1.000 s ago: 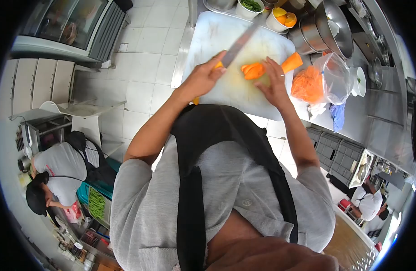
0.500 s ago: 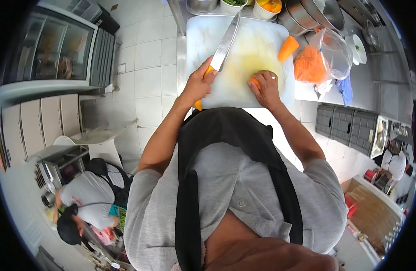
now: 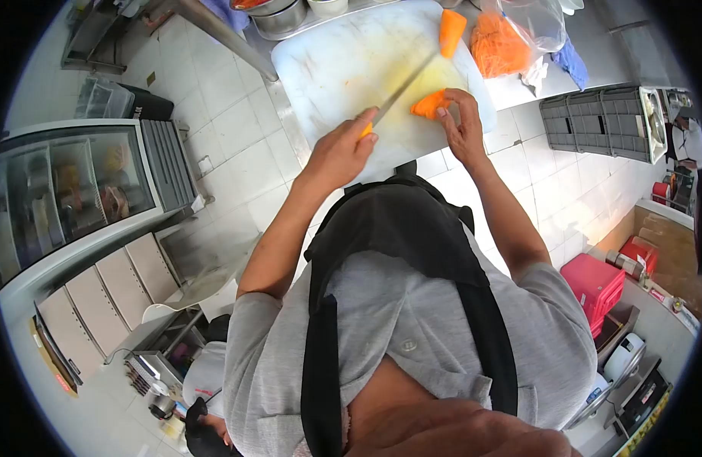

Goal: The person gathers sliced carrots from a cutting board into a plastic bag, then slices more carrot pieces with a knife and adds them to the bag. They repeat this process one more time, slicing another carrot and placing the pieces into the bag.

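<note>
My left hand is wrapped round the orange handle of a long knife. The blade points up and to the right over a white cutting board. An orange carrot piece lies on the board to the right of the blade. My right hand pinches that piece at its right end with thumb and fingers. Another thick carrot piece rests near the board's upper right edge, close to the knife tip.
Shredded carrot in a clear bag, a white cloth and a blue cloth lie right of the board. Metal bowls stand behind it. Another person is at the lower left.
The view has turned and shifted. The knife has tilted further right, its blade now nearer the carrot piece. My right hand's fingers have opened out from over that piece, showing more of it.
</note>
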The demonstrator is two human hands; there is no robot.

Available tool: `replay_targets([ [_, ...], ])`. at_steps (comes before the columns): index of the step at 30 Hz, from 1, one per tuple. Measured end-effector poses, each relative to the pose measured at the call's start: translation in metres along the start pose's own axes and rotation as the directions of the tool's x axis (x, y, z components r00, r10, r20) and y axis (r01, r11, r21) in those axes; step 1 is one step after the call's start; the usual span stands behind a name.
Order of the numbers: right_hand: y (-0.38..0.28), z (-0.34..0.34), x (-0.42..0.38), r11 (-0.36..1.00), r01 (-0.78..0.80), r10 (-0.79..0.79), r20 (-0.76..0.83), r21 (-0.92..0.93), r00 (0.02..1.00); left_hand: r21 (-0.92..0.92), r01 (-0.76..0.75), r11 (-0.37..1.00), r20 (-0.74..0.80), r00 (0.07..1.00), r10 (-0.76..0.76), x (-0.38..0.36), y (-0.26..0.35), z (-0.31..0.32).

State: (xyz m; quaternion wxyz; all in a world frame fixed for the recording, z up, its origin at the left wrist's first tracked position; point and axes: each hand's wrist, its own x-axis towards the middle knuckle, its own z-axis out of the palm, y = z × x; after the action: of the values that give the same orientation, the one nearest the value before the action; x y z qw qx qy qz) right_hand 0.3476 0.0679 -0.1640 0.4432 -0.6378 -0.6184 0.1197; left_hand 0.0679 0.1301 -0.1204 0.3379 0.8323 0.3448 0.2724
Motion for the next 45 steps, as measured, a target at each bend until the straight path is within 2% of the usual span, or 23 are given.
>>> replay_targets([
  [1,-0.002,-0.001,0.002,1.0,-0.006,0.006,-0.011,0.006,1.0,0.069,0.076,0.995,0.138,0.987,-0.085,0.006,0.012,-0.003],
  [2,-0.003,-0.001,0.004,1.0,-0.009,0.01,0.044,-0.029,0.999,0.149,0.141,0.979,0.266,0.947,-0.177,0.011,0.021,-0.003],
  [6,-0.009,-0.006,0.017,0.994,-0.005,0.024,0.178,-0.11,0.984,0.232,0.118,0.966,0.346,0.918,-0.195,0.031,0.029,0.015],
  [7,-0.009,-0.007,0.018,0.995,-0.017,0.034,0.172,-0.102,0.984,0.24,0.116,0.964,0.357,0.913,-0.199,0.033,0.026,0.019],
  [10,-0.013,-0.01,0.022,0.994,-0.006,0.03,0.214,-0.111,0.976,0.204,0.089,0.975,0.321,0.935,-0.152,0.04,0.03,0.018],
  [13,-0.024,-0.015,0.029,0.996,-0.027,0.046,0.223,-0.088,0.974,0.259,0.127,0.957,0.392,0.892,-0.224,0.042,0.06,-0.007],
  [15,-0.028,-0.015,0.031,0.99,-0.031,0.069,0.279,-0.139,0.958,0.335,0.218,0.917,0.463,0.809,-0.362,0.044,0.082,-0.024],
  [19,-0.024,-0.012,0.03,0.992,-0.017,0.05,0.264,-0.123,0.963,0.317,0.185,0.93,0.435,0.843,-0.316,0.046,0.042,0.01],
  [21,-0.021,-0.012,0.027,0.993,-0.033,0.061,0.252,-0.114,0.966,0.145,0.115,0.983,0.374,0.913,-0.162,0.05,0.026,0.02],
  [22,-0.021,-0.014,0.028,0.993,-0.033,0.062,0.248,-0.117,0.967,0.143,0.11,0.984,0.375,0.913,-0.157,0.051,0.037,0.013],
  [24,-0.023,-0.013,0.027,0.992,-0.022,0.051,0.239,-0.123,0.97,0.286,0.195,0.938,0.445,0.84,-0.311,0.046,0.062,-0.007],
  [28,-0.02,-0.011,0.023,0.995,-0.047,0.068,0.245,-0.09,0.967,0.288,0.236,0.928,0.442,0.827,-0.348,0.041,0.06,0.001],
  [30,-0.02,-0.011,0.025,0.994,-0.036,0.059,0.236,-0.1,0.97,0.141,0.136,0.981,0.349,0.92,-0.178,0.052,0.038,0.022],
  [31,-0.021,-0.012,0.025,0.994,-0.031,0.055,0.234,-0.104,0.971,0.14,0.132,0.981,0.345,0.922,-0.173,0.051,0.04,0.019],
  [33,-0.023,-0.013,0.025,0.992,-0.059,0.084,0.251,-0.108,0.964,0.252,0.181,0.951,0.427,0.861,-0.277,0.049,0.055,0.005],
  [36,-0.018,-0.011,0.023,0.994,-0.042,0.066,0.246,-0.105,0.967,0.303,0.253,0.919,0.439,0.819,-0.37,0.042,0.081,-0.013],
  [37,-0.019,-0.011,0.021,0.994,-0.043,0.068,0.252,-0.101,0.965,0.303,0.26,0.917,0.439,0.816,-0.377,0.041,0.068,-0.001],
  [39,-0.02,-0.011,0.025,0.995,-0.019,0.043,0.242,-0.101,0.969,0.149,0.153,0.977,0.342,0.919,-0.196,0.049,0.041,0.027],
  [40,-0.02,-0.01,0.026,0.995,-0.012,0.036,0.239,-0.102,0.97,0.15,0.149,0.977,0.335,0.922,-0.192,0.05,0.039,0.027],
  [43,-0.017,-0.011,0.025,0.996,-0.021,0.039,0.223,-0.086,0.974,0.215,0.174,0.961,0.394,0.885,-0.248,0.054,0.06,0.012],
  [45,-0.015,-0.009,0.022,0.995,-0.024,0.045,0.222,-0.097,0.974,0.304,0.265,0.915,0.427,0.821,-0.379,0.045,0.085,-0.008],
])
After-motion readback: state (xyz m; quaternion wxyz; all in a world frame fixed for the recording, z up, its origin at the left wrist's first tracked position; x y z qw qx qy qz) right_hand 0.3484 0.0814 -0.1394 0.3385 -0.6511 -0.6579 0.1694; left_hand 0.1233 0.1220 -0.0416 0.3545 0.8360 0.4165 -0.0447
